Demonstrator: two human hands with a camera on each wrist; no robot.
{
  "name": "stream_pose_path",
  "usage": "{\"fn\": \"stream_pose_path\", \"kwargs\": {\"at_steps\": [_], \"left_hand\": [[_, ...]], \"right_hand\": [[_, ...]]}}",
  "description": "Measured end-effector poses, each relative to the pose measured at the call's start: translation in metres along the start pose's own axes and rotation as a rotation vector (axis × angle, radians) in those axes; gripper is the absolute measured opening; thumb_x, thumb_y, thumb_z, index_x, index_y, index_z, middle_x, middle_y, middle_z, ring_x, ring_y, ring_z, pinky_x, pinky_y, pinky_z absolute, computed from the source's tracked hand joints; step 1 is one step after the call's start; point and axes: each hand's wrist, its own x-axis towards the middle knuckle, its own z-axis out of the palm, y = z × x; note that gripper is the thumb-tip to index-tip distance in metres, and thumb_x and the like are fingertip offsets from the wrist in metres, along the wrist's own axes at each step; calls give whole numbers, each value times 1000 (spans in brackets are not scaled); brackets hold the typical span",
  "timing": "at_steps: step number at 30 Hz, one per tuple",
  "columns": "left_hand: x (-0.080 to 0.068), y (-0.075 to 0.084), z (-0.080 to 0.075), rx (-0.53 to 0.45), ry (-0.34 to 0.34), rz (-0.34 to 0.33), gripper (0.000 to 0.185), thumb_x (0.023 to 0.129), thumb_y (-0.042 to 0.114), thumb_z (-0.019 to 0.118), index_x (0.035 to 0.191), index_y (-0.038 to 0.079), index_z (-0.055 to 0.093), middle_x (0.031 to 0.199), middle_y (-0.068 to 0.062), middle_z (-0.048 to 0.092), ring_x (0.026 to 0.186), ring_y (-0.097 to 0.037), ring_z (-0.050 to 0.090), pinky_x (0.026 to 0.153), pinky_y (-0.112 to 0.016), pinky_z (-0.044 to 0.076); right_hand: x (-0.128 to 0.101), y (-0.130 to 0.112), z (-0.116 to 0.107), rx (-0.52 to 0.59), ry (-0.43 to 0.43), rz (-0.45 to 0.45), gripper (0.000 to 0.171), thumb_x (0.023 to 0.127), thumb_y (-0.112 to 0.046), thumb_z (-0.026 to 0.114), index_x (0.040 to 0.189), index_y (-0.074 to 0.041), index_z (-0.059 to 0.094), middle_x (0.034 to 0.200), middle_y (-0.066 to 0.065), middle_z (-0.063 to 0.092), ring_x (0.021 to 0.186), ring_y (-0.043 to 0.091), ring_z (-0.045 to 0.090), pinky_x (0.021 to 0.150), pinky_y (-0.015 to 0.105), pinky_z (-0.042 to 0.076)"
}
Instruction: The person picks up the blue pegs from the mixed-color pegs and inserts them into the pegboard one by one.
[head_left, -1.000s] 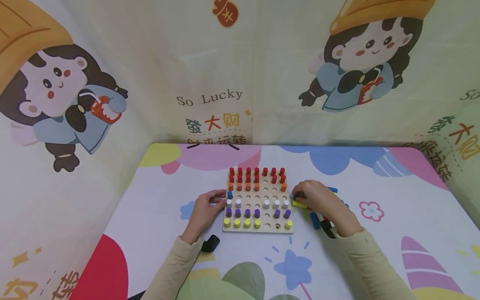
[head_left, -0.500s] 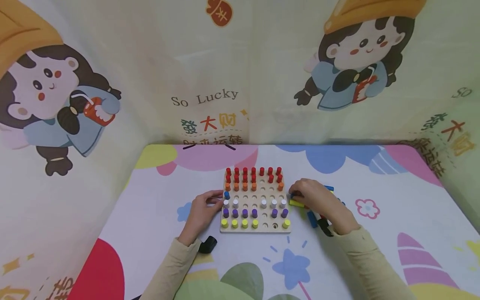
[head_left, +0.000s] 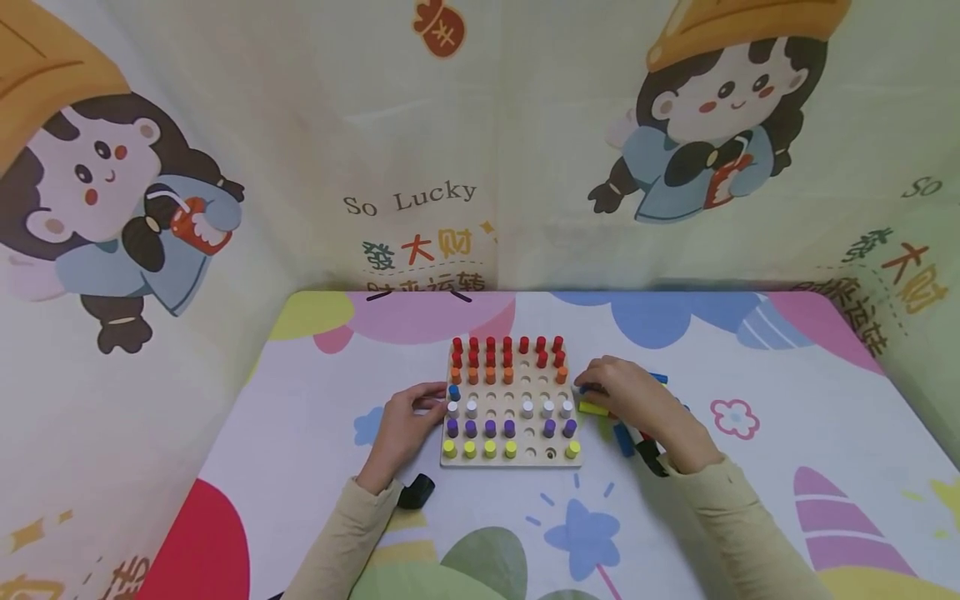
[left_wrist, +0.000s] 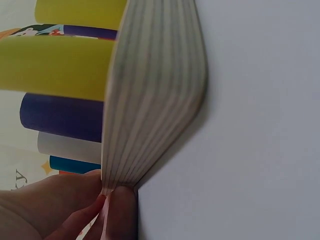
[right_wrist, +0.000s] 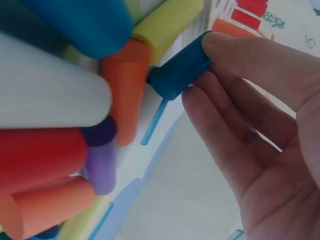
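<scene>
A wooden pegboard with rows of coloured pegs lies in the middle of the head view. My left hand holds its left edge between thumb and fingers, beside a blue peg standing in the board. In the left wrist view, fingertips meet the board's layered side. Right of the board, my right hand pinches a blue peg between thumb and fingers, plain in the right wrist view. Loose pegs lie close by, among them a yellow one and an orange one.
More loose pegs, such as a blue one, lie partly hidden under the right hand. Black camera mounts sit at both wrists. The patterned table meets a printed cloth wall behind.
The head view has shifted slightly, moving the scene a little to the left in frame. Both hands keep nearly the same places relative to the board; the right fingers have shifted only slightly.
</scene>
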Motion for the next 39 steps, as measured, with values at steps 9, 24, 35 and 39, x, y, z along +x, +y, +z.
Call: {"fn": "stream_pose_path", "kwargs": {"at_steps": [9,24,35,39], "left_hand": [[-1,-7,3,0,-8,12,32,92,14,70,124,11,69,112,-4,72,94,-15,67,85,-38,54],[2,-4,1,-1,-14,14,32,92,14,70,123,11,69,114,-5,72,96,-16,68,86,-38,55],[2,-4,0,-3,-8,5,31,92,15,71,123,11,70,114,-4,72,95,-15,67,84,-36,56],[2,-3,-1,-3,-7,7,31,92,17,70,123,12,70,114,-4,72,95,-16,67,85,-37,55]], "right_hand": [[-1,-5,-1,-7,28,-28,22,83,-7,79,105,-5,77,99,6,70,89,19,65,81,37,58],[5,-8,-11,-29,109,-105,21,82,-5,79,102,-4,76,94,6,67,83,19,66,73,32,58],[8,-15,-18,-23,130,-112,24,82,-7,80,105,-4,76,98,6,67,87,21,66,76,33,59],[10,-19,-22,-11,146,-122,22,81,-6,81,103,-4,76,97,6,68,87,21,66,76,33,59]]}}
